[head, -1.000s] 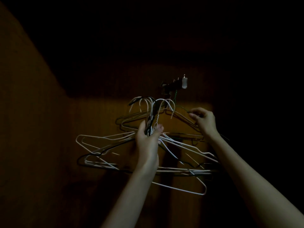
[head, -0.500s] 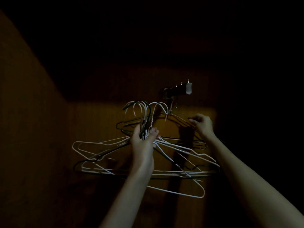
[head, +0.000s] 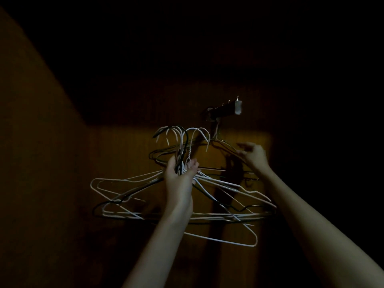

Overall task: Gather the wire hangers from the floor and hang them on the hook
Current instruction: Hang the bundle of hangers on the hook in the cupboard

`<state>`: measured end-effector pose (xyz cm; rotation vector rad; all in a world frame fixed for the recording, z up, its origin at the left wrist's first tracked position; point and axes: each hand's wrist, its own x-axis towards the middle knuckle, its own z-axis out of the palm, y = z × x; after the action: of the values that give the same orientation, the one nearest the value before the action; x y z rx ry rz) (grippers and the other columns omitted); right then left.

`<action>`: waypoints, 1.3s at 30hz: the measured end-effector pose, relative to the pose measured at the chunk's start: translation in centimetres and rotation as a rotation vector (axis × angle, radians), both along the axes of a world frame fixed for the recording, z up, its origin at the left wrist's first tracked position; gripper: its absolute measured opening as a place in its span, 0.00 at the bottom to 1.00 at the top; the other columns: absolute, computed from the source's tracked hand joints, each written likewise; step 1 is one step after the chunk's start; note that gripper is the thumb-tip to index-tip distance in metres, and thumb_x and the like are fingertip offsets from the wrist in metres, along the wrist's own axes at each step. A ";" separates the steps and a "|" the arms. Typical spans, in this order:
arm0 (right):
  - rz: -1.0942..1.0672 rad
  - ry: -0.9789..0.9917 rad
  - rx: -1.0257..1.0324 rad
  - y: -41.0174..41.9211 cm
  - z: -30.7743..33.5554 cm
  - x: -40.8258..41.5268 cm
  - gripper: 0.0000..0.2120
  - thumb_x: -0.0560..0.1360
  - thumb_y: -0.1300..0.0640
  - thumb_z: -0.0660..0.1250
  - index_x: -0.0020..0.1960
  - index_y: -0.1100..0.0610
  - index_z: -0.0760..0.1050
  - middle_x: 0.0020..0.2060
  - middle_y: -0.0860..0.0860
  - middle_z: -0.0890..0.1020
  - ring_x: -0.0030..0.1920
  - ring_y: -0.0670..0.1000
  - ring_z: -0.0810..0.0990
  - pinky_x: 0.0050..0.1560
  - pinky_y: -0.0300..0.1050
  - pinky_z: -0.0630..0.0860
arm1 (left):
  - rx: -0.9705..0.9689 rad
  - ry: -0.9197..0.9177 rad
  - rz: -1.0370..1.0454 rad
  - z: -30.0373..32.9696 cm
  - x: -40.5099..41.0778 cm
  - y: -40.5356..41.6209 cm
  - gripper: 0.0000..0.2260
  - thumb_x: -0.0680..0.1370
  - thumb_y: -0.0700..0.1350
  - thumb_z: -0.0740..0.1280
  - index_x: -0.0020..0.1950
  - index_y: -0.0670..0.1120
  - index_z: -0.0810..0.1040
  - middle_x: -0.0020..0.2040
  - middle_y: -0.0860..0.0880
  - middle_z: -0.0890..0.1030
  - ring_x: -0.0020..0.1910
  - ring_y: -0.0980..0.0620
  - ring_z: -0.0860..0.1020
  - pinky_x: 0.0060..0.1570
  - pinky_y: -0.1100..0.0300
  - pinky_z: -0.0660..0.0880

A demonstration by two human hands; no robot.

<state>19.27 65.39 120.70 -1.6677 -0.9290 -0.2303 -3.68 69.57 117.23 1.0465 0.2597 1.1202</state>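
From the head camera, the scene was very dark, lit only over a patch of brown wooden wall [head: 128, 154]. The left hand [head: 179, 173] was raised in front of that wall, its fingers and thumb curled round the gathered necks of a bunch of wire hangers [head: 145, 196], mostly white with at least one black. Their curved tops fanned out just above the grip, below and to the left of the hook rail [head: 224, 110], not yet over it. The hanger bodies spread wide to both sides beneath the hand, overlapping one another in a loose tangle, the lowest white one reaching down to the right.

A thin dark hanger [head: 222, 142] already hung from the rail on the wall, behind the bunch. The right hand [head: 252, 153] was up at this hanger's right shoulder, fingers stretched toward the wire; blur and darkness made it impossible to tell whether it pinched the wire or only touched it.
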 end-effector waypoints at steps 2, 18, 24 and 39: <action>0.013 -0.053 0.000 -0.8 -0.1 -1.4 0.15 0.76 0.62 0.66 0.62 0.59 0.75 0.60 0.54 0.76 0.59 0.50 0.74 0.51 0.38 0.71 | 0.018 0.018 0.002 -0.3 -0.3 -0.3 0.30 0.75 0.29 0.63 0.75 0.45 0.60 0.62 0.41 0.77 0.59 0.50 0.78 0.57 0.57 0.74; 0.407 -0.115 -0.269 -7.5 -3.4 -13.6 0.07 0.75 0.58 0.66 0.53 0.53 0.78 0.43 0.43 0.80 0.43 0.39 0.79 0.40 0.27 0.74 | -0.002 0.041 -0.016 -2.1 -2.5 -4.4 0.32 0.74 0.23 0.57 0.74 0.46 0.60 0.61 0.43 0.77 0.56 0.50 0.78 0.48 0.62 0.75; 0.470 -0.024 -0.300 -8.1 -3.8 -14.3 0.05 0.76 0.61 0.65 0.46 0.52 0.78 0.37 0.48 0.80 0.34 0.41 0.78 0.38 0.35 0.74 | 0.033 0.040 -0.029 -2.2 -3.3 -5.5 0.31 0.73 0.22 0.57 0.72 0.45 0.64 0.61 0.43 0.77 0.58 0.50 0.77 0.52 0.61 0.75; 0.404 0.064 -0.116 -10.2 -3.5 -14.0 0.07 0.76 0.59 0.64 0.42 0.51 0.78 0.43 0.46 0.80 0.45 0.43 0.77 0.37 0.32 0.75 | 0.060 0.089 -0.062 -2.8 -3.5 -6.3 0.32 0.74 0.23 0.57 0.74 0.46 0.63 0.61 0.41 0.77 0.57 0.50 0.79 0.52 0.62 0.76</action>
<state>5.32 55.22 117.23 -1.5428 -1.2243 0.1514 -7.18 63.22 114.45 1.1524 0.2642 1.0321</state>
